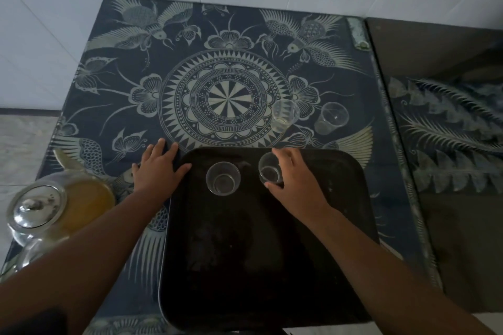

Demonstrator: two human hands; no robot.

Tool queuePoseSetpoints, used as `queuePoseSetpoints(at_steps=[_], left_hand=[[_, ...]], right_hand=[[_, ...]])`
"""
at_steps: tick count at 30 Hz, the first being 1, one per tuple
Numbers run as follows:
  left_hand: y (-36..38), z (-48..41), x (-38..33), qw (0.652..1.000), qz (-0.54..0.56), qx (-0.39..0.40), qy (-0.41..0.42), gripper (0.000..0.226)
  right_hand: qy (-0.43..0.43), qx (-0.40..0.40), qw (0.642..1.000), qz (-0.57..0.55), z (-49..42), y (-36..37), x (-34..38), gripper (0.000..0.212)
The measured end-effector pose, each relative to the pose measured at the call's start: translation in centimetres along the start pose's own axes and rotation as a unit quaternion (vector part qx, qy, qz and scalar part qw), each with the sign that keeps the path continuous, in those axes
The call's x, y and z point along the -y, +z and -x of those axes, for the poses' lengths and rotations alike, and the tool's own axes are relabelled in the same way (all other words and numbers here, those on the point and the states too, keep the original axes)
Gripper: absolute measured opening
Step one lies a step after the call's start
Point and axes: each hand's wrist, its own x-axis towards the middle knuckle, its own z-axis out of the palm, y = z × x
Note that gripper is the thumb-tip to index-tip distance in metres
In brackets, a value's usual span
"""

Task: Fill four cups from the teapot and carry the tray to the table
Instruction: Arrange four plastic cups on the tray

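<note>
Head view: four clear cups are present, all apparently empty; they look thin-walled and light, so they would tip or skid easily and are best taken round the side wall, below the rim. Two stand on the dark tray [313,239], one cup between the hands [223,178] and one cup under the right hand [269,171]; two further cups, one [284,116] and another [331,117], lie beyond the right hand on the patterned tabletop [130,68], well apart from the tray. The teapot [51,207], glass with a metal lid and amber liquid inside, sits to the outer side of the left forearm; judged heavy when full, smooth and breakable, it calls for a grip at the handle, which is only partly visible. The tray appears rigid and flat; with filled cups aboard it should be lifted level by its two side edges. The right hand [295,181] is half curled, thumb and fingertips touching the cup's wall; whether the grip is firm cannot be told. The left hand [158,168] is spread flat, holding nothing, fingertips at the tray's far left corner
</note>
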Motion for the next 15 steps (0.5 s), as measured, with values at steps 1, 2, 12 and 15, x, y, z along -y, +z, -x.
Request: queuePoseSetpoints(at_steps=[1,2,12,15], left_hand=[[0.0,0.0,0.0,1.000,0.000,-0.001,0.000,0.076],[0.0,-0.1,0.0,1.000,-0.002,-0.003,0.000,0.076],[0.2,-0.2,0.0,1.000,-0.006,-0.005,-0.001,0.076],[0.2,-0.2,0.1,1.000,-0.008,-0.007,0.001,0.076]], right_hand=[[0.005,0.002,1.000,0.000,0.4,0.1,-0.1,0.075],[0.009,0.004,1.000,-0.001,0.8,0.2,-0.2,0.075],[0.026,-0.001,0.999,-0.021,1.6,0.2,-0.2,0.075],[0.027,-0.001,0.999,-0.019,1.7,0.2,-0.1,0.075]])
